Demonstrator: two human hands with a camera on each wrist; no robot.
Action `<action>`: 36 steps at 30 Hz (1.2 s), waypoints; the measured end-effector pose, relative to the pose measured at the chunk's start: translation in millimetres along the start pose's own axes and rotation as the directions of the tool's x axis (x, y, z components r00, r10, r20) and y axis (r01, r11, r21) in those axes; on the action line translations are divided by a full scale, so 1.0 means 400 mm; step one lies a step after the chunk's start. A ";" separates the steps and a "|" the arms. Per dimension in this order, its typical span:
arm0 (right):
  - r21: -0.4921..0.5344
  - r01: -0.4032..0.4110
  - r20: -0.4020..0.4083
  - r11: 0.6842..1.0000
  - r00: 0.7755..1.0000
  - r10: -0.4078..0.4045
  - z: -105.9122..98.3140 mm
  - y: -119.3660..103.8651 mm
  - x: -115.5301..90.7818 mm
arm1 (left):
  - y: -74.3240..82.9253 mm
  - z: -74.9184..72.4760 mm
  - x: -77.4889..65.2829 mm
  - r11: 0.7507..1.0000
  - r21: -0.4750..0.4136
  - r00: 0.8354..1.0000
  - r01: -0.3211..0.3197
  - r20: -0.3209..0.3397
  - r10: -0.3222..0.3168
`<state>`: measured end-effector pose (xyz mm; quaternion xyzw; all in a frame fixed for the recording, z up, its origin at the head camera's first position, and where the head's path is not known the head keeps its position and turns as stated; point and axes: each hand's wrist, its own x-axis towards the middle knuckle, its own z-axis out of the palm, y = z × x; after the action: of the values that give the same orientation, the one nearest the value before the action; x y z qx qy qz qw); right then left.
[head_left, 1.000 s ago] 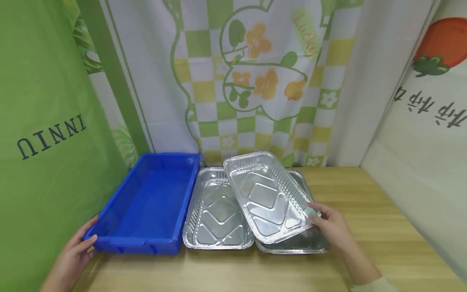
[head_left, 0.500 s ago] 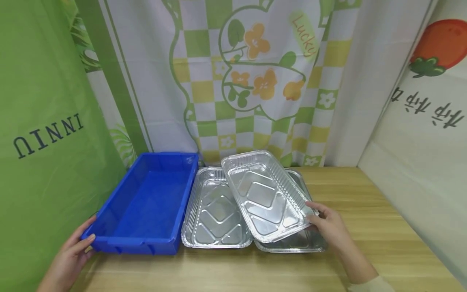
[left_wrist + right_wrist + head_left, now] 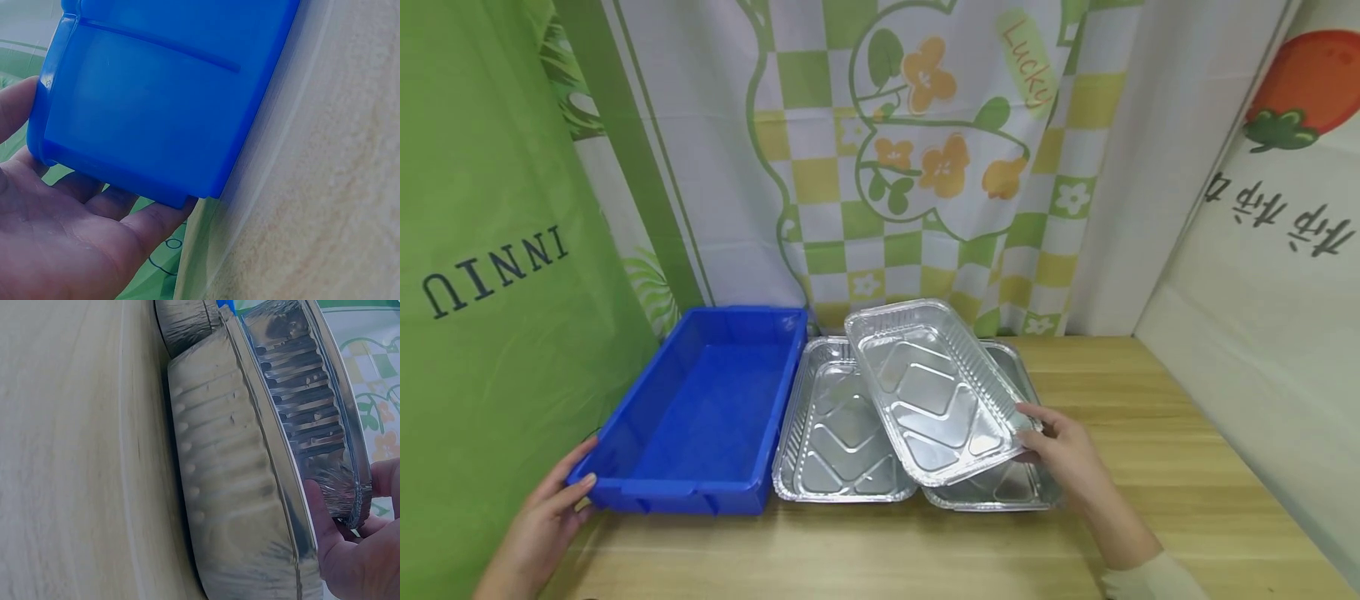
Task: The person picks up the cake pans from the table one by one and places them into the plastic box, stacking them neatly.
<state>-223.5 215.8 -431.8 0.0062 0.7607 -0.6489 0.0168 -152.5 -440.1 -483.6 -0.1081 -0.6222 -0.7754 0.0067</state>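
My left hand holds the near left corner of a blue plastic tray, its thumb at the rim. In the left wrist view the other fingers lie along the tray's outer wall. A foil pan is pinched at its near right corner by my right hand. This pan sits askew, overlapping two others: a left foil pan and a right foil pan, which it mostly covers. Between thumb and fingers, the held pan's crimped corner shows in the right wrist view.
All of these stand on a wooden table. The blue tray and left foil pan are side by side, close together. A patterned curtain hangs behind, with a green cloth at left and a white printed cloth at right.
The upper foil pan has shifted slightly left with my right hand, which keeps its pinch. My left hand stays at the blue tray's corner. The head view has moved a little.
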 end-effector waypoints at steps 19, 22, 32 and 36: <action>0.089 0.006 0.018 0.996 1.000 -0.007 0.087 -0.023 0.012 | 0.000 -0.002 -0.002 1.000 0.020 1.000 0.004 -0.016 -0.003; 0.106 -0.001 0.021 0.994 1.000 -0.001 0.097 -0.030 0.014 | 0.000 0.000 -0.002 1.000 0.023 1.000 0.010 -0.024 -0.010; 0.107 0.005 0.015 0.994 1.000 -0.006 0.122 -0.039 0.019 | 0.008 0.007 -0.002 0.997 0.055 0.998 0.050 -0.050 -0.047; 0.102 0.004 0.012 0.995 1.000 -0.005 0.132 -0.039 0.021 | 0.010 0.009 -0.004 0.998 0.052 0.998 0.034 -0.045 -0.032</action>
<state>-231.4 160.9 -425.1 0.0013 0.7264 -0.6870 0.0197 -149.8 -437.6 -479.3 -0.0806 -0.6439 -0.7607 0.0106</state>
